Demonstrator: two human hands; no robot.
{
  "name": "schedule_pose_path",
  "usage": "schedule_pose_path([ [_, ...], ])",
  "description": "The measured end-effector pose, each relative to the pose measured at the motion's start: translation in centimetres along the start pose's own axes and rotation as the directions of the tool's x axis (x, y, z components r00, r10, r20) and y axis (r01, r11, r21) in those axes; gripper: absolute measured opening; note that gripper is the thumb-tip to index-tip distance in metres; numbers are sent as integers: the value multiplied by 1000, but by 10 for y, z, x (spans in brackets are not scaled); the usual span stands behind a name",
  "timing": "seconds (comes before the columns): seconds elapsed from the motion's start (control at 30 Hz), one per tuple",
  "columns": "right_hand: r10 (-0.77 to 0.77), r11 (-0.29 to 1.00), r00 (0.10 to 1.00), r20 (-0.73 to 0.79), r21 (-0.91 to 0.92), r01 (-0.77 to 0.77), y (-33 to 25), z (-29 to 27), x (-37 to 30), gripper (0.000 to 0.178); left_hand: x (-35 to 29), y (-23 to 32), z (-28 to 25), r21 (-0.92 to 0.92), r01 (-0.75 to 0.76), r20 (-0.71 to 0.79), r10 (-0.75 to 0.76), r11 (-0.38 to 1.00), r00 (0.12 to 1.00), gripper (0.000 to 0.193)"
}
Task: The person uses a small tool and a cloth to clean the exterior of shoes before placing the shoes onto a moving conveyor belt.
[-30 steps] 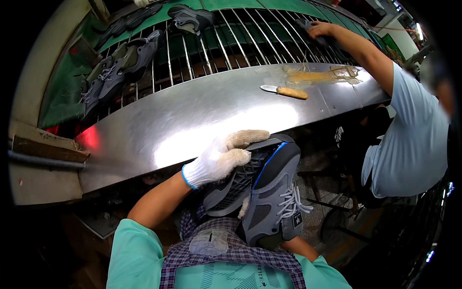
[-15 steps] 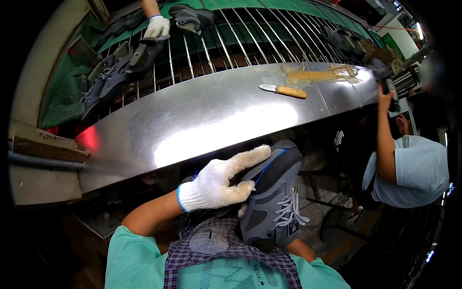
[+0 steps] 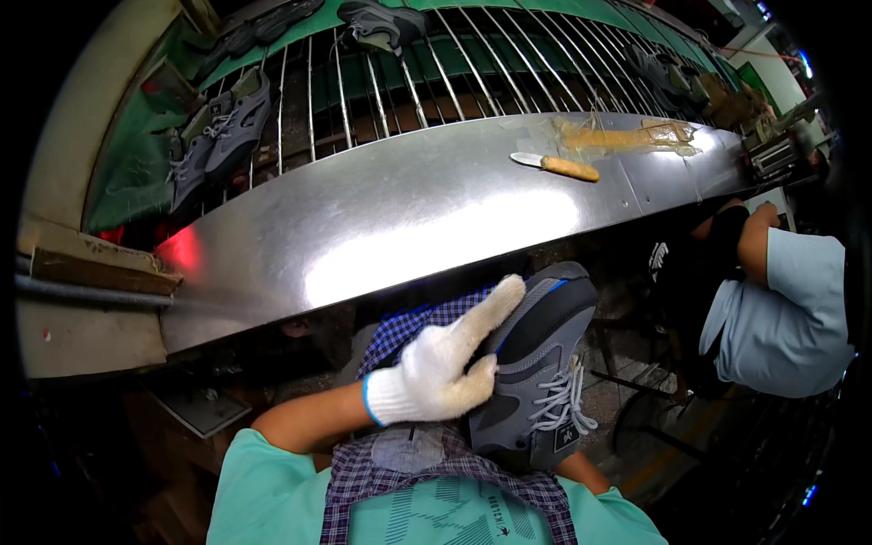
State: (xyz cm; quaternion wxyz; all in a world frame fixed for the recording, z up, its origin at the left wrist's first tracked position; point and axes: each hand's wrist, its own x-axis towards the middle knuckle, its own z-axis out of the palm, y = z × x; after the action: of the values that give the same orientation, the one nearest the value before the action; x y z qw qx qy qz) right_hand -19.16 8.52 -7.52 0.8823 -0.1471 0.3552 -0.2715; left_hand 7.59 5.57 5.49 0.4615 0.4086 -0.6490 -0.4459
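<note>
In front of my chest a grey lace-up sneaker (image 3: pixel 536 363) is tilted with its toe pointing away from me. It has pale grey laces, a black toe panel and a blue line along the sole edge. My left hand (image 3: pixel 436 368), in a white knit glove with a blue cuff, holds the shoe's left side. Its index finger lies stretched along the edge near the toe, and the thumb presses lower down. The other fingers are hidden. My right forearm (image 3: pixel 581 471) reaches in behind the heel; the shoe hides my right hand, so its grip does not show.
A shiny metal ledge (image 3: pixel 427 195) runs across ahead of me, with a wooden-handled knife (image 3: pixel 568 169) on it. Beyond it, a metal rod rack (image 3: pixel 436 77) carries several grey shoes (image 3: pixel 238 123). A person in a light blue shirt (image 3: pixel 790 309) works at the right.
Another person's gloved hand and the shoe it held have left the rack at upper left. The co-worker's raised arm has come down. My hands and sneaker keep nearly the same pose.
</note>
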Motion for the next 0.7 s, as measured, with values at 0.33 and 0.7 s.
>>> schedule_pose_path([
  [0.33, -376, 435, 924, 63, -869, 237, -84, 131, -1, 66, 26, -2, -63, -186, 69, -281, -120, 980, 952, 129],
  [0.7, -275, -484, 762, 586, -770, 416, -100, 144, -36, 75, 0, -29, -124, 102, 471, 74, -479, 876, 875, 105],
])
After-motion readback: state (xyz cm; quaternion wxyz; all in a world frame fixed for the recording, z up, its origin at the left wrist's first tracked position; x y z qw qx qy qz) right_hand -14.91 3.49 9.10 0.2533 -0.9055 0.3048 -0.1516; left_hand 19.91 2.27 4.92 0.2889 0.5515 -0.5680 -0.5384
